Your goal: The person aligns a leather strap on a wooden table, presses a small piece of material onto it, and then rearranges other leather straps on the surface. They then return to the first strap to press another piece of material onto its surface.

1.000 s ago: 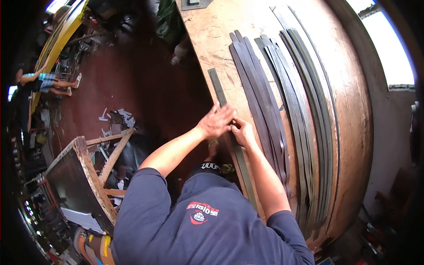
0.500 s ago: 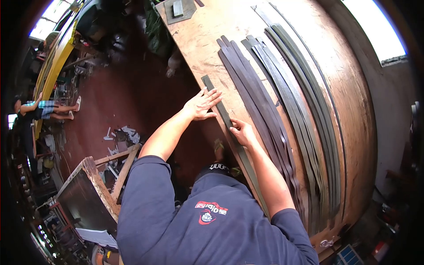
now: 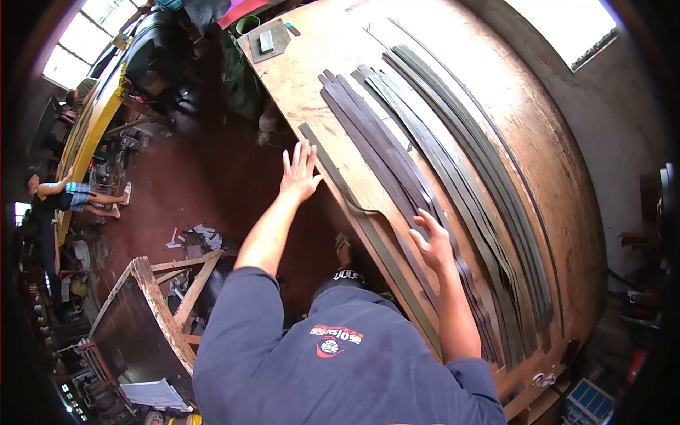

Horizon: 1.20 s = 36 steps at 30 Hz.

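Note:
My left hand (image 3: 300, 176) is beside the bench's near edge, fingers spread and holding nothing, close to the upper end of a long dark flat strip (image 3: 327, 164) that looks like leather or rubber. Further right, over the purplish-brown strips, my right hand (image 3: 435, 246) hovers with its fingers loosely bent and apart. Along the edge lies the dark strip, and partway down it a second narrow length (image 3: 400, 239) curves off to the right below my right hand. A bundle of purplish-brown strips (image 3: 372, 152) rests just beyond.
More dark strip bundles (image 3: 432, 149) lie lengthwise on the wooden bench (image 3: 545, 127). A small block on a flat plate (image 3: 266, 41) sits at the far corner, scissors (image 3: 543, 380) at the near end. A wooden frame (image 3: 166, 312) stands left; another person (image 3: 60, 191) is beyond it.
Both hands have come off the strip: the left upward and slightly left, the right to the right, opening. A narrow length now bends away from the edge strip. The view has shifted a little.

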Each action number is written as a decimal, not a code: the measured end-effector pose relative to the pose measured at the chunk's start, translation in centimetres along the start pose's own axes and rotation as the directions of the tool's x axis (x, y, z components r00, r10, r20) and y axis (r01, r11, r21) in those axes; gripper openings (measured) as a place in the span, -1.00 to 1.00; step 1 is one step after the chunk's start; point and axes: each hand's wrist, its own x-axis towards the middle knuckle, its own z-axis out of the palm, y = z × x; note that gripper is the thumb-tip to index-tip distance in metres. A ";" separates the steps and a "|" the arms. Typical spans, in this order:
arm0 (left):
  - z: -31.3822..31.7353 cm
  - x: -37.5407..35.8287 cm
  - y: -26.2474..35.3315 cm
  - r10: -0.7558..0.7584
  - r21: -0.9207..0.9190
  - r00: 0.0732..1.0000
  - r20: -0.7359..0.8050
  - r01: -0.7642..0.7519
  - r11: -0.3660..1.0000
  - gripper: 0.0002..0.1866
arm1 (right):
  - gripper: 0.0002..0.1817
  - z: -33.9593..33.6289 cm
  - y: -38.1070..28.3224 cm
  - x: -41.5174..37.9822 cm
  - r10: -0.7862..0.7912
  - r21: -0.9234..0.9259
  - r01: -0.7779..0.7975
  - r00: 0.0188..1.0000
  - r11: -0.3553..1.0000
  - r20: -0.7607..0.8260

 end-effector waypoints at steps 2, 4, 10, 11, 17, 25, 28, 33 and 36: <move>0.3 -5.2 3.6 -0.327 -0.252 0.941 -0.081 0.298 0.921 -0.07 | -0.42 -2.1 1.6 -4.6 0.020 0.035 -0.019 0.999 0.999 -0.043; 2.1 -13.1 7.7 -0.457 -0.347 0.883 0.110 0.465 0.815 -0.12 | -0.45 -3.8 3.1 -9.6 0.065 0.077 -0.058 0.993 0.995 -0.099; 8.5 -43.9 15.1 0.165 -0.046 -0.088 0.982 0.740 0.671 -0.34 | -0.52 -6.0 10.1 -24.3 0.153 0.044 -0.150 0.984 0.988 -0.090; 9.4 -49.3 15.3 0.093 -0.078 0.018 0.996 0.708 0.702 -0.42 | -0.54 -6.0 11.0 -26.0 0.166 0.069 -0.161 0.983 0.985 -0.078; 5.8 -52.7 13.5 -0.324 0.098 0.139 0.936 0.780 0.618 -0.34 | -0.58 -6.2 11.3 -29.0 0.080 0.042 -0.082 0.995 0.996 0.059; 2.6 -37.7 18.4 -0.337 -0.456 0.679 0.652 0.706 0.541 -0.35 | -0.57 -7.4 8.7 -31.2 -0.065 -0.101 0.068 0.997 0.993 0.033; -1.6 -37.4 23.2 -0.174 -0.659 0.824 0.539 0.541 0.523 -0.36 | -0.56 -7.5 9.1 -36.1 -0.081 -0.147 0.083 0.996 0.986 0.022; 1.9 -47.6 24.1 0.002 -0.694 0.830 0.558 0.466 0.549 -0.39 | -0.57 -7.2 10.8 -45.4 0.042 -0.133 -0.050 0.997 0.990 -0.065; 8.9 -56.2 20.6 0.062 -0.667 0.832 0.552 0.395 0.632 -0.40 | -0.57 -7.7 11.4 -50.6 0.138 -0.161 -0.150 0.987 0.975 -0.086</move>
